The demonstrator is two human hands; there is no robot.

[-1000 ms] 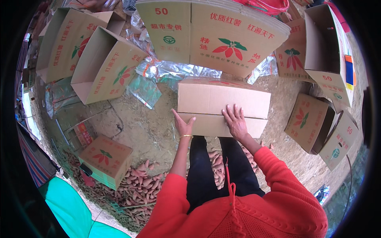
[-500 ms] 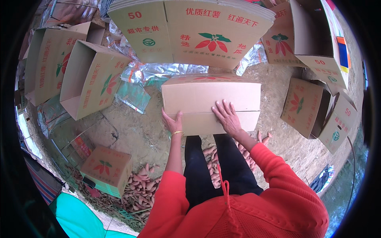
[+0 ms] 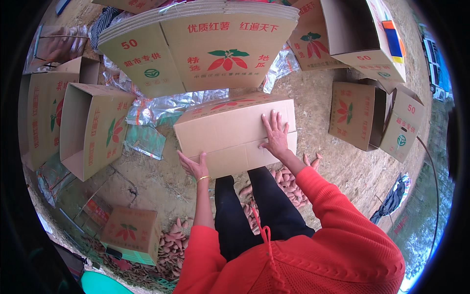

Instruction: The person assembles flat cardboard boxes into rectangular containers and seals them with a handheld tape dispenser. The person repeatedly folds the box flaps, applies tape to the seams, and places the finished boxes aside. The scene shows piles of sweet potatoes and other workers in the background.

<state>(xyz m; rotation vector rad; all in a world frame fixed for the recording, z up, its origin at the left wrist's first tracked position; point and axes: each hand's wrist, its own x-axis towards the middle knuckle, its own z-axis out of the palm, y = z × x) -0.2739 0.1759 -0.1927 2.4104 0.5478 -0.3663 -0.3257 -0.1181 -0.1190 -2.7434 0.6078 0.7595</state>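
Note:
A closed cardboard box (image 3: 230, 130) rests on the ground in front of my legs, its plain flap side facing me and a red printed design on its far face. Against its near left corner is my left hand (image 3: 195, 166), thumb by the cardboard and fingers stretched out along the edge. My right hand (image 3: 275, 136) lies flat near the right end of the flap side, fingers spread. Neither hand's fingers wrap round anything. Just beyond the box stands a thick stack of flattened cartons (image 3: 215, 54).
Open cartons stand at left (image 3: 105, 130) and right (image 3: 357, 115). Sweet potatoes (image 3: 174, 242) lie around my legs and near a small box on a green crate (image 3: 129, 232). Clear plastic sheeting (image 3: 176, 103) covers ground by the stack. A black cable (image 3: 433, 186) curves at far right.
The view has turned, so the surroundings sit further left and lower. The box appears slightly tilted compared with before. My right hand is nearer its right end; my left hand's fingers are more outstretched.

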